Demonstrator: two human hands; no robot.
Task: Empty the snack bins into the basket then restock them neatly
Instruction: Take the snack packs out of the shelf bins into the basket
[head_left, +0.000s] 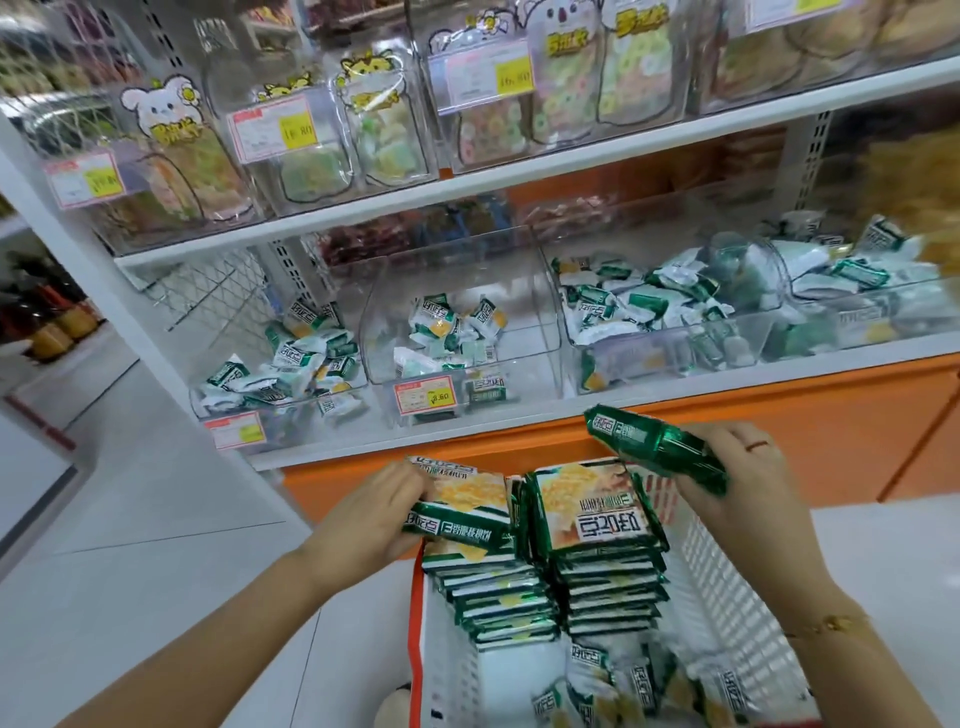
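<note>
Down at the bottom middle of the frame there's a white perforated plastic basket (727, 597) with a red rim. Inside it are two neat rows of green-and-white foil snack packets (608, 577) standing on edge side by side. A loose pile of the same packets (649, 686) is dumped at the near end.

The left hand (374, 514) comes in from the lower left. Its grip is clenched round a flat yellow-and-green snack packet (462, 514) at the far end of the left row, fingers curled over its left edge.

The right hand (748, 483), with a ring and a thin bracelet, is up over the basket's far right corner. It's grasping a dark green foil packet bundle (654, 447) that points up and left towards the shelf. Could be one packet or a few, I honestly can't tell.

Across the middle of the frame is the lower white shelf (519, 421) with a row of clear plastic snack bins:
- The left clear bin (280, 364) has a messy heap in it.
- The middle clear bin (457, 332) only has a handful at the back, plus a red-and-yellow price tag (426, 397) on the front.
- The right clear bin (675, 312) is piled pretty full.

Below the shelf runs an orange base panel (831, 415).

Along the top of the frame, the upper shelf holds tall clear tubs of cartoon-animal sweet bags (374, 130). Pale floor tiles (130, 493) fill the left side.
</note>
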